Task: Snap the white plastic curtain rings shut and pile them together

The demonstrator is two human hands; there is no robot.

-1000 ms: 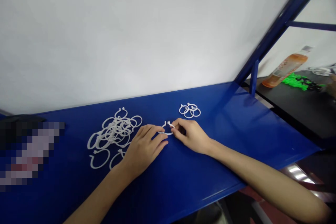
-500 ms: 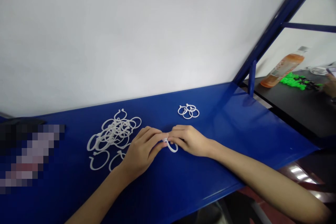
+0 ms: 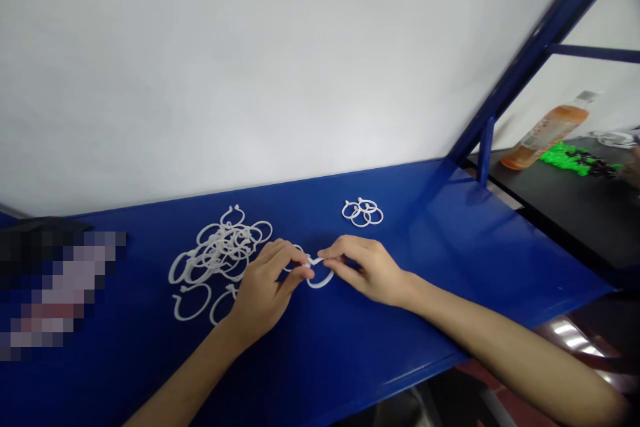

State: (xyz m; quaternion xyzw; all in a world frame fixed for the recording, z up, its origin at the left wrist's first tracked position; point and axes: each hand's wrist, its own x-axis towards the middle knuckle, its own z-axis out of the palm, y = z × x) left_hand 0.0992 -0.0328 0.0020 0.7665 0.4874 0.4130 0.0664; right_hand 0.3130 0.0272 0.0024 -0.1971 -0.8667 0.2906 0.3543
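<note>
Between my hands is a white plastic ring (image 3: 320, 283) with its ends at the top, just over the blue table. My left hand (image 3: 273, 273) pinches its left end between thumb and fingertips. The fingertips of my right hand (image 3: 363, 265) grip the other end. A second white ring (image 3: 294, 249) shows partly behind my left fingertips; I cannot tell whether the two are linked. To the left lies a heap of open white rings (image 3: 225, 250) with knobbed ends, partly hidden by my left hand. Several overlapping white rings (image 3: 363, 212) form a small cluster beyond my right hand.
The blue table (image 3: 425, 233) meets a white wall (image 3: 300, 80) at the back. A blue metal frame (image 3: 525, 47) rises on the right. Beyond it, a dark table holds an orange drink bottle (image 3: 547, 133) and bright green pieces (image 3: 567, 159). A black item (image 3: 45, 230) lies far left.
My fingertips have moved apart, and more of the ring between them shows. The second ring behind my left hand has come into sight. The view has shifted slightly.
</note>
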